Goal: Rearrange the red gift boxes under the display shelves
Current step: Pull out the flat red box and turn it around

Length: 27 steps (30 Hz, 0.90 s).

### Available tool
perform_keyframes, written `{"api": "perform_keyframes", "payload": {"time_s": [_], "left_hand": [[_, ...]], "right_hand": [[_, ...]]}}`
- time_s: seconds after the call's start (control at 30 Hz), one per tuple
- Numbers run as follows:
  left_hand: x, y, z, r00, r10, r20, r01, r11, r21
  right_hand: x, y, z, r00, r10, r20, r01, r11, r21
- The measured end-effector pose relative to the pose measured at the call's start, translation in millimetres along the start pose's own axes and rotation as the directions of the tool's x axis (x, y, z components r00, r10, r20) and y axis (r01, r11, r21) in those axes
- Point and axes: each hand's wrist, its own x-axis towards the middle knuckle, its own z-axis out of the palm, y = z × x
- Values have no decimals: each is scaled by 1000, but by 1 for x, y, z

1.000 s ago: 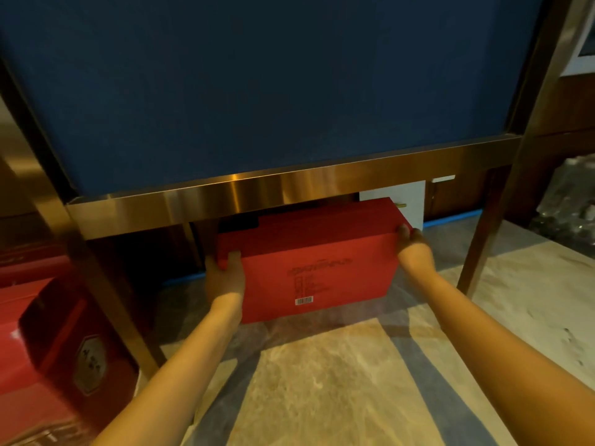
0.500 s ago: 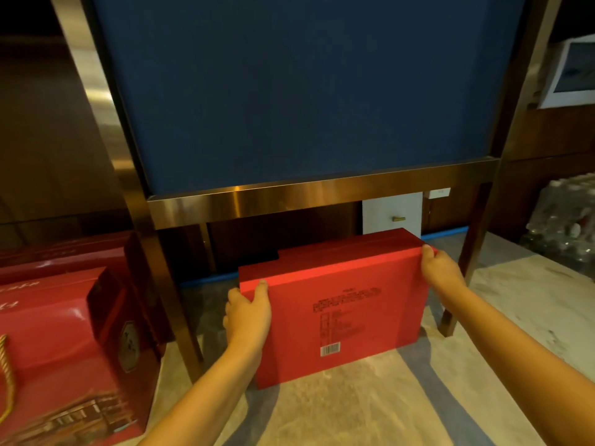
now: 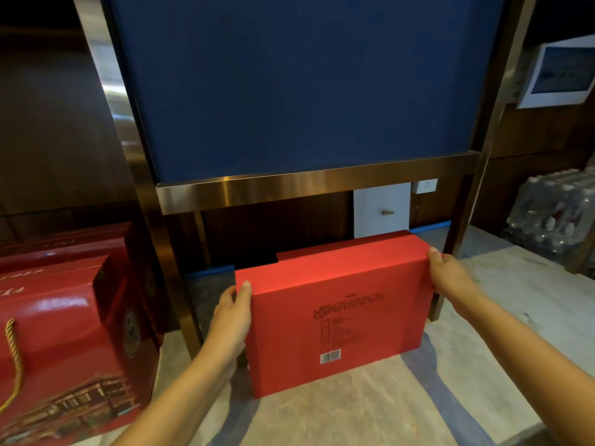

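A flat red gift box [image 3: 338, 304] with black print and a barcode on its face stands on edge on the floor, at the front of the gap below the display shelf's bronze crossbar [image 3: 315, 185]. My left hand [image 3: 233, 313] grips its left edge and my right hand [image 3: 449, 275] grips its upper right corner. Behind it a second red box [image 3: 351, 244] peeks out, mostly hidden. More red gift boxes [image 3: 64, 333] with gold rope handles stand at the left, beyond the shelf's left leg [image 3: 167, 259].
A blue panel [image 3: 296, 85] fills the shelf frame above the gap. The right leg [image 3: 460, 226] stands just behind the box's right end. Shrink-wrapped bottle packs [image 3: 553, 214] sit at the right, a small white cabinet [image 3: 381, 209] against the back wall. The floor is marble.
The box has come forward out from under the shelf toward me, held in both hands throughout. The view has shifted right and back, showing more of the left-hand boxes.
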Motion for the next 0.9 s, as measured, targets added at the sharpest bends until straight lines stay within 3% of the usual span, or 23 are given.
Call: {"api": "perform_keyframes", "payload": {"time_s": [0.13, 0.27, 0.37, 0.47, 0.63, 0.73, 0.8, 0.9], "left_hand": [[21, 24, -9, 995, -53, 89, 64, 989, -130], [19, 25, -16, 992, -12, 127, 29, 991, -128], [-3, 12, -18, 997, 36, 65, -33, 998, -52], [-30, 10, -22, 983, 114, 143, -127, 988, 86], [-51, 29, -22, 895, 165, 415, -285, 926, 247], [-60, 34, -15, 827, 159, 539, -357, 889, 286], [-62, 35, -11, 778, 159, 607, -358, 908, 220], [-62, 29, -2, 730, 91, 677, -282, 943, 178]], "right_hand": [[-21, -4, 0, 999, 46, 29, -49, 992, 113], [-66, -7, 11, 992, -16, 123, -5, 985, 170], [-92, -22, 23, 959, -49, 278, 1, 986, 167], [-95, -43, 24, 939, -51, 339, 0, 989, 148], [-92, -65, 15, 902, 12, 432, -9, 1000, -11], [-105, -61, 16, 899, -64, 434, 142, 979, -149], [-119, -53, 16, 886, -123, 447, 258, 932, -255], [-132, -52, 2, 856, -66, 513, 318, 849, -421]]}}
